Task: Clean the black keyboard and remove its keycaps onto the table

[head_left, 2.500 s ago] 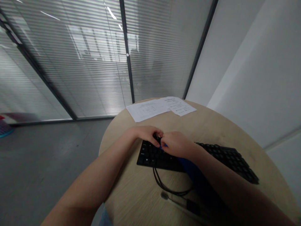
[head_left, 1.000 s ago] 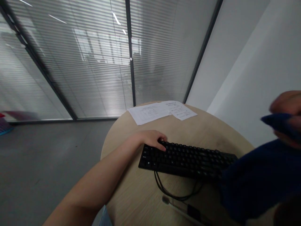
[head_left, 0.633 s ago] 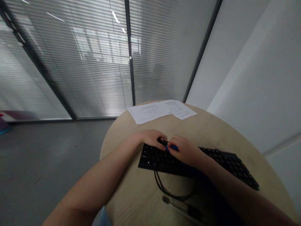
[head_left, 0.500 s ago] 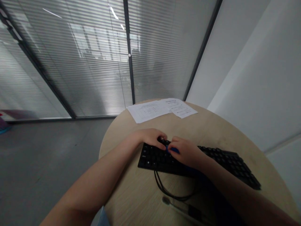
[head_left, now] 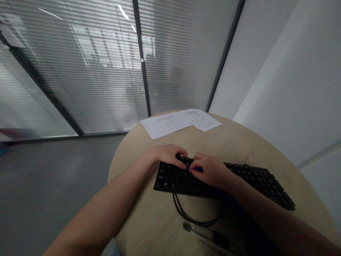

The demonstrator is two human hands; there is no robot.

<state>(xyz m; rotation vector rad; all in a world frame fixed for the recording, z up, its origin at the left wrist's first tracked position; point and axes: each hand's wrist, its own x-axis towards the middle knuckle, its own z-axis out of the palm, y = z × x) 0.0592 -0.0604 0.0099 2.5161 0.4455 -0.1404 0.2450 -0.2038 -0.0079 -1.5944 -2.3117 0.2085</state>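
Note:
A black keyboard (head_left: pixel 176 179) lies across the round table in the head view. My left hand (head_left: pixel 172 155) is closed over its far left edge, thumb on the keys and the other fingers behind. Close beside that thumb, my right hand (head_left: pixel 209 169) pinches a small blue thing (head_left: pixel 195 169) against the keys. Most of this thing is hidden by the fingers, so its kind does not show. My right forearm crosses above the keyboard and covers part of its middle.
Printed papers (head_left: pixel 170 123) lie at the far edge of the wooden table (head_left: pixel 138 220). A looped black cable (head_left: pixel 181 213) comes out from under the keyboard. Nearer me lies a toothbrush-like brush (head_left: pixel 187 227) with a dark head. Beyond stands a glass wall with blinds (head_left: pixel 112 78).
The whole view has shifted slightly as the head moved. Both hands keep nearly the same places on the keyboard, with the blue thing still pinched in my right fingers.

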